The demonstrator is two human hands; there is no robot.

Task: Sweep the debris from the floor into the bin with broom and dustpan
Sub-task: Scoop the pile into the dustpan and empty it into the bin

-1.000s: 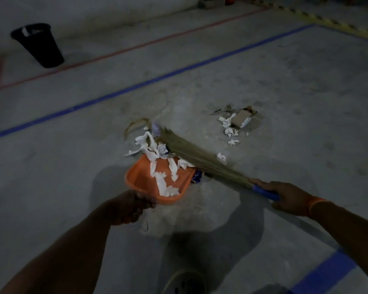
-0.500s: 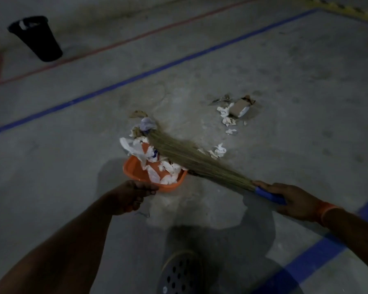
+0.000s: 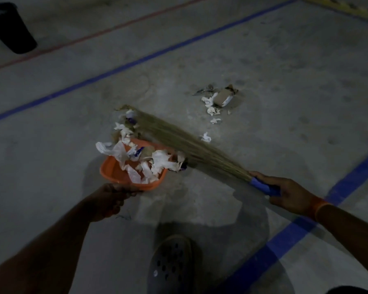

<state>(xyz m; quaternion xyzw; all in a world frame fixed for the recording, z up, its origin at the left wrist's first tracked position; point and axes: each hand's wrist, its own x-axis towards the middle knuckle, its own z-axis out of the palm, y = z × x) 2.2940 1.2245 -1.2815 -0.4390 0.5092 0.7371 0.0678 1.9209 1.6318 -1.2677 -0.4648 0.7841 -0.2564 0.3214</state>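
Observation:
My left hand grips the near edge of an orange dustpan on the concrete floor. White paper scraps fill the pan and spill over its far lip. My right hand holds the blue handle of a straw broom; its bristles lie across the pan's far right side, tips past the scraps. A second heap of debris, paper bits and a brown card piece, lies farther right, with one loose scrap between. The black bin stands far left at the back.
Blue floor lines cross behind the pan and at the lower right; a red line runs nearer the bin. My dark perforated shoe is at the bottom centre. A yellow-black striped strip edges the far right.
The broom has swept toward me, pulling more scraps into the dustpan. The pan sits flatter, with a fuller load. The view has shifted, so the bin sits nearer the left edge.

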